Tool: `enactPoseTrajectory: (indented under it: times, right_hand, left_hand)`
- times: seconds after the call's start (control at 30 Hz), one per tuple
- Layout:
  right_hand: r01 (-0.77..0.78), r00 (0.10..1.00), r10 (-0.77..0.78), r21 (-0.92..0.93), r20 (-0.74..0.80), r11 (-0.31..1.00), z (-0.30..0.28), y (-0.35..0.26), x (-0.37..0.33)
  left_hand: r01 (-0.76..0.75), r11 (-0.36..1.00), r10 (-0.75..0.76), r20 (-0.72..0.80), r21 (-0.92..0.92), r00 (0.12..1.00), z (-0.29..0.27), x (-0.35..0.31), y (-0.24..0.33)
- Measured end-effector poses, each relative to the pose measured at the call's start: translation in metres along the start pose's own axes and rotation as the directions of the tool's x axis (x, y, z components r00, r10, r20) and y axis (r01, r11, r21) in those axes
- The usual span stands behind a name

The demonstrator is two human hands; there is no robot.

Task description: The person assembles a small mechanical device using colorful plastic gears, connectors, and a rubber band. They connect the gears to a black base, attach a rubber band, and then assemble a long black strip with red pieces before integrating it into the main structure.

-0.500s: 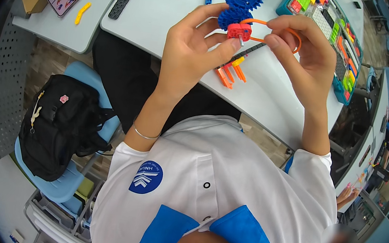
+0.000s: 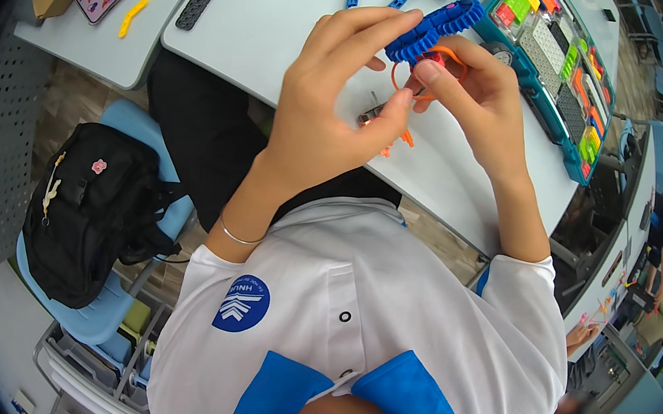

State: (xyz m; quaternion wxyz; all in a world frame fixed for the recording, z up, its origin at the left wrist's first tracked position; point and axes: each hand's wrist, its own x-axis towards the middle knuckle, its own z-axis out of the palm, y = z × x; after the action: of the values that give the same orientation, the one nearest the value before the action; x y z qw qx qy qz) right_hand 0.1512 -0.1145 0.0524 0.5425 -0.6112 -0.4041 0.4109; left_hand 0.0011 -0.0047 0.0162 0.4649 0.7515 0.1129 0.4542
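Gears [image 2: 435, 34], blue and toothed, up at the upper centre of the frame! Right hand [image 2: 481, 101] has thumb and fingers pinched on the red block [image 2: 437, 58], orange band [image 2: 456, 54] curving alongside. Left hand [image 2: 333, 95] spreads wide at their left; contact, I can't tell. Looks like light, stiff plastic, hardly fragile; the band seems soft and springy. Best hold: that block, clear of the teeth.
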Motion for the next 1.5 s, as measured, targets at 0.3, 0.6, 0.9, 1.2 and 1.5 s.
enactPoseTrajectory:
  times: [0.3, 0.6, 0.9, 1.2, 1.5]
  right_hand:
    - [0.152, 0.987, -0.161, -0.198, -0.028, 0.968, -0.001, 0.001, -0.001]
    - [0.413, 0.898, -0.432, -0.505, 0.087, 0.758, -0.002, 0.0, 0.002]
    - [0.486, 0.853, -0.508, -0.536, 0.12, 0.69, -0.002, -0.002, 0.004]
    - [0.242, 0.97, -0.243, -0.228, 0.023, 0.943, -0.004, -0.002, 0.001]
    - [0.397, 0.909, -0.413, -0.424, 0.059, 0.814, -0.003, 0.001, 0.003]
  left_hand:
    - [0.329, 0.893, -0.31, 0.111, -0.308, 0.944, -0.013, 0.002, -0.006]
    - [0.52, 0.685, -0.477, 0.225, -0.51, 0.85, -0.018, 0.001, -0.007]
    - [0.536, 0.631, -0.483, 0.257, -0.561, 0.837, -0.018, 0.003, -0.011]
    - [0.515, 0.618, -0.485, 0.228, -0.594, 0.844, -0.018, 0.002, -0.016]
    - [0.541, 0.637, -0.474, 0.274, -0.55, 0.837, -0.02, 0.001, -0.019]
